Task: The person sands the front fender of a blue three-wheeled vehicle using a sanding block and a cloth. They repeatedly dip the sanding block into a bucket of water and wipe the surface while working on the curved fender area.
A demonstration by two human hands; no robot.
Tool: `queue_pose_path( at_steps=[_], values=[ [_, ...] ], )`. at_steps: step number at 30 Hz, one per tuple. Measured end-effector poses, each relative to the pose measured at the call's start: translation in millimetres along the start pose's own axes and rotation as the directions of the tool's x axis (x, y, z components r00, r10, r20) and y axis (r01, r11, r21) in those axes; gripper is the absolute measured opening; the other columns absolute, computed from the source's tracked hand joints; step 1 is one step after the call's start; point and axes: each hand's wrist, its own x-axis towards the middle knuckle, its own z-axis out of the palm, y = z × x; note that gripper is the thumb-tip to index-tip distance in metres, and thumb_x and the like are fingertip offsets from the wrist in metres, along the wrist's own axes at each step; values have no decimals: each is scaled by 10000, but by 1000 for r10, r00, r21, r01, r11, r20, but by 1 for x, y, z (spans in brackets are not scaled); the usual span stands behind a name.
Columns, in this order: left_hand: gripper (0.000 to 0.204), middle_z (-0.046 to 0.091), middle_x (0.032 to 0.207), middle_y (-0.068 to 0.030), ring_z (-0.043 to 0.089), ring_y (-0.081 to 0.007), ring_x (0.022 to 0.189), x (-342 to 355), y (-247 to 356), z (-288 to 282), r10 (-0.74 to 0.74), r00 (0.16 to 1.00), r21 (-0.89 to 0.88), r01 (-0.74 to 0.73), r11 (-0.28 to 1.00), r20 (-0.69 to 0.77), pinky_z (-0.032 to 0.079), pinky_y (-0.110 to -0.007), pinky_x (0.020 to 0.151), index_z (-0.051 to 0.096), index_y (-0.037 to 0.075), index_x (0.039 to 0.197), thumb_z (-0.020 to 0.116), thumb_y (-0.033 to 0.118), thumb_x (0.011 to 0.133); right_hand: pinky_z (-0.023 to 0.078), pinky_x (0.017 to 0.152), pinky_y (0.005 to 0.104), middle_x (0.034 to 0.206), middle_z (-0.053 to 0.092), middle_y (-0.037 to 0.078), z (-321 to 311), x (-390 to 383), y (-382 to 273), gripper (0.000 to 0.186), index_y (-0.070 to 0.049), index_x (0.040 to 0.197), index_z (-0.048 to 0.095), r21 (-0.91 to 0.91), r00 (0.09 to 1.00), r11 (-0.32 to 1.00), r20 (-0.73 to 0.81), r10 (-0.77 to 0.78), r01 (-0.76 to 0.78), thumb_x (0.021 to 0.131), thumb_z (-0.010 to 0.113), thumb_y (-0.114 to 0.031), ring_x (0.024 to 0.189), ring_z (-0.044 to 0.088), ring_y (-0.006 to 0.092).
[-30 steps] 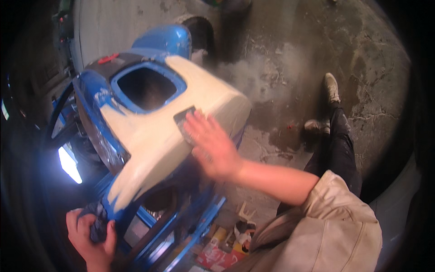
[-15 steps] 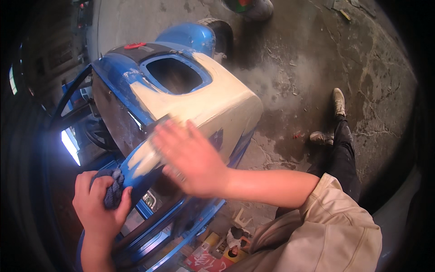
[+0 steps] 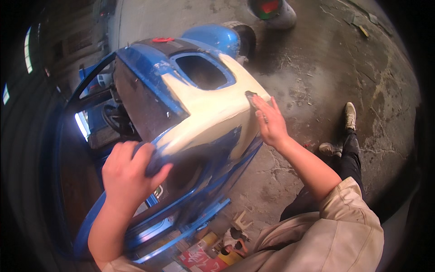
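My right hand (image 3: 270, 123) presses a dark grey sanding pad (image 3: 250, 94) against the far right corner of a blue vehicle cab, its fingers nearly straight over it. Cream filler (image 3: 204, 106) covers much of the cab panel below an oval window opening (image 3: 200, 71), with bare blue paint around it. At the near end of the panel, my left hand (image 3: 129, 170) curls over the blue frame edge. A dark blue cloth (image 3: 155, 164) shows between its thumb and fingers, mostly hidden.
A red object (image 3: 163, 40) lies on top of the cab. Past it are a blue fender (image 3: 213, 40), a tyre (image 3: 246, 38) and a bin (image 3: 282, 16). A steering wheel (image 3: 113, 119) shows inside. Below, a cream stool (image 3: 243, 221) stands near a red printed box (image 3: 199, 259).
My right hand has slid the pad away from the near edge to the panel's far right corner. My left hand stays at the frame edge. The whole view has shifted slightly.
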Motion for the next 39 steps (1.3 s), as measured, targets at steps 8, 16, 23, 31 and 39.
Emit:
queue_pose_path(
  at_steps=[8,16,23,31,39],
  values=[
    [297,553,729,-49,629,-259,721,65,46,72,164,975,58,-157,986,-151,504,-397,603,602,137,741,871,241,669,245,1309,520,1472,647,140,-71,-24,42,406,-46,1454,616,-19,988,990,51,144,-143,1123,472,-233,1410,573,313],
    [86,551,714,-8,595,-219,719,120,108,165,208,953,205,-163,965,-221,416,-391,580,599,174,712,666,225,726,244,1312,495,1451,658,168,-156,-40,92,428,-25,1458,608,-68,964,964,39,262,-259,1142,443,-262,1369,603,344],
    [110,533,700,-11,537,-221,699,167,162,242,250,930,216,-195,957,-268,390,-405,575,578,175,681,666,230,718,277,1290,474,1458,649,189,-218,-56,138,436,-58,1502,584,-158,926,916,25,378,-370,1155,420,-264,1382,568,363],
    [116,568,747,-66,538,-254,748,198,209,309,312,911,209,-261,942,-270,443,-432,608,653,123,771,675,236,751,474,1013,338,1229,710,182,-284,-73,194,489,58,1453,591,-135,778,767,-124,615,-628,1151,492,-314,1147,635,220],
    [156,641,856,-101,583,-296,840,228,250,372,371,916,200,-338,919,-155,512,-501,701,707,94,867,667,240,832,463,994,317,1192,670,99,-371,-92,255,509,88,1416,604,-159,673,654,-147,725,-740,1165,466,-333,1110,590,175]
  ],
)
